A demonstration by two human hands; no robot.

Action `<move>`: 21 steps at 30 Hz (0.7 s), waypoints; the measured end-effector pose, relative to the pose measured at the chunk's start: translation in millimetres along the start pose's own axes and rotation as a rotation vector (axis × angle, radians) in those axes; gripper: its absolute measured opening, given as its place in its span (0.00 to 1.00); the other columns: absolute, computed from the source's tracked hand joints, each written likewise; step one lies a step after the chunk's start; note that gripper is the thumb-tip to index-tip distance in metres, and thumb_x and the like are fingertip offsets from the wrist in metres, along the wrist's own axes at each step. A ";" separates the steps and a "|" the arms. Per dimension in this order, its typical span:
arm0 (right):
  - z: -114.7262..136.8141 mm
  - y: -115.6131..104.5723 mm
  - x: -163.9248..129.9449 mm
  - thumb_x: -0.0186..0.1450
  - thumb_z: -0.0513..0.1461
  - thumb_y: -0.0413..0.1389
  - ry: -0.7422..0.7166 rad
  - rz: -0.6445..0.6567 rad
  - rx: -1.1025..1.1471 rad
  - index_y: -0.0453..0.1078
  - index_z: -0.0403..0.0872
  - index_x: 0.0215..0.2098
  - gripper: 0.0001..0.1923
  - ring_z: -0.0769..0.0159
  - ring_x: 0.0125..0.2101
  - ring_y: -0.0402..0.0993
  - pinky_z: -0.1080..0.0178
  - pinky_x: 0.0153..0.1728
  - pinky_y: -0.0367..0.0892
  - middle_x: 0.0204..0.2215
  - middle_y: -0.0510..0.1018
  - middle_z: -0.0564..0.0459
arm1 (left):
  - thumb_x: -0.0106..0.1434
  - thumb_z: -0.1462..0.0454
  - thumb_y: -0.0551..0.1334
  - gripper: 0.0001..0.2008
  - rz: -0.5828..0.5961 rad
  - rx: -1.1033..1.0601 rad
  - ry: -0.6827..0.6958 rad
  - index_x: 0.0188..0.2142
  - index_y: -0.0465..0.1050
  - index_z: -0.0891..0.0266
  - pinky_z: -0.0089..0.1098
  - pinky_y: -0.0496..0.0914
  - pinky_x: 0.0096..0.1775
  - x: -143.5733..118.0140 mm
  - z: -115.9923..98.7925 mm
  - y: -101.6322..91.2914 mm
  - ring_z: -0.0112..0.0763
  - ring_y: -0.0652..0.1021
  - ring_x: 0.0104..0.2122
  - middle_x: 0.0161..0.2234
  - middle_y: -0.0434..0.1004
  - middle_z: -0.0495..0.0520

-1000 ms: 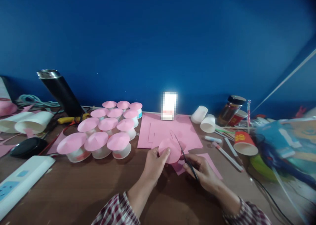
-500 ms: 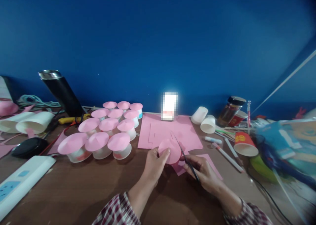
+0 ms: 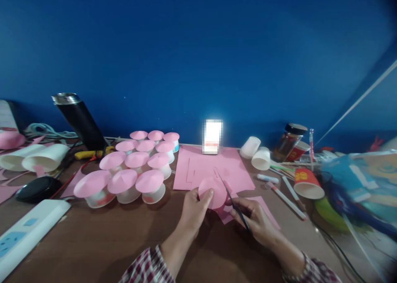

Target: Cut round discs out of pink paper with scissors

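Note:
Between the thumb and fingers of my left hand point(image 3: 196, 210) is a pink paper circle point(image 3: 214, 192), held just above the table. My right hand point(image 3: 254, 219) is closed around dark-handled scissors point(image 3: 228, 187), whose blades point up and away, close to the circle's right edge. Whether the blades touch the paper I cannot tell. Under and behind the hands lie pink paper sheets point(image 3: 245, 173) and a smaller pink piece point(image 3: 263, 206). On the left, several small cups point(image 3: 154, 193) stand in rows, each topped with a shallow pink paper cone point(image 3: 149, 180).
At far left are a power strip point(image 3: 34, 233), a black computer mouse point(image 3: 39, 188) and a black flask point(image 3: 79, 121). White cups point(image 3: 261, 158), a marker point(image 3: 267, 178), a jar point(image 3: 288, 140) and a red cup point(image 3: 307, 183) lie right. A bright phone-like screen point(image 3: 212, 136) stands behind.
The whole view has shifted slightly, so things sit a little lower. My hands keep their hold on the circle and scissors, with hardly any other movement.

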State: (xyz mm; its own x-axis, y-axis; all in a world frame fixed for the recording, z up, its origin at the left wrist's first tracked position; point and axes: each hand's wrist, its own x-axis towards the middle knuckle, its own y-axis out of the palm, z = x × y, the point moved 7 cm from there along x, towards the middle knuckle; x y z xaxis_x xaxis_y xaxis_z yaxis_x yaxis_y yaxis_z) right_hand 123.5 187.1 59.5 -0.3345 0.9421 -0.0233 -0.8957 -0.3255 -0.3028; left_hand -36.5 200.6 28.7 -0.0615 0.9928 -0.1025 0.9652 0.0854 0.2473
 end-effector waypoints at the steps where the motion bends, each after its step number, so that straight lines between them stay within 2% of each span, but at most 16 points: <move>1: 0.0 0.3 -0.1 0.57 0.45 0.61 0.002 -0.001 0.005 0.74 0.42 0.38 0.16 0.72 0.20 0.58 0.70 0.20 0.55 0.21 0.68 0.57 | 0.55 0.54 0.63 0.18 0.000 0.004 0.003 0.32 0.75 0.70 0.29 0.67 0.28 -0.1 -0.4 0.2 0.34 0.75 0.26 0.24 0.76 0.55; 9: 1.5 7.6 -0.9 0.61 0.45 0.58 0.020 0.058 0.025 0.72 0.42 0.35 0.13 0.73 0.19 0.56 0.70 0.19 0.56 0.20 0.67 0.57 | 0.54 0.54 0.64 0.19 -0.008 0.016 0.001 0.37 0.75 0.69 0.33 0.71 0.35 0.2 -2.0 -0.3 0.41 0.78 0.35 0.32 0.79 0.59; 21: -2.6 4.4 -0.6 0.60 0.42 0.58 -0.001 0.080 -0.015 0.70 0.41 0.35 0.11 0.72 0.22 0.56 0.70 0.22 0.53 0.22 0.64 0.58 | 0.51 0.56 0.67 0.20 -0.046 0.084 -0.059 0.38 0.76 0.71 0.35 0.72 0.36 -0.2 -5.7 -0.8 0.45 0.78 0.36 0.33 0.80 0.62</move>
State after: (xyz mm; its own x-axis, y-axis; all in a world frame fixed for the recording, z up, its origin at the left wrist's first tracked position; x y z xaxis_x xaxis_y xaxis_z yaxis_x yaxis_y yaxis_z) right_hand 120.5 185.4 55.7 -0.4053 0.9129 -0.0476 -0.8614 -0.3989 -0.3145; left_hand -38.7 200.7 34.1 -0.0936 0.9811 -0.1695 0.9797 0.1210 0.1595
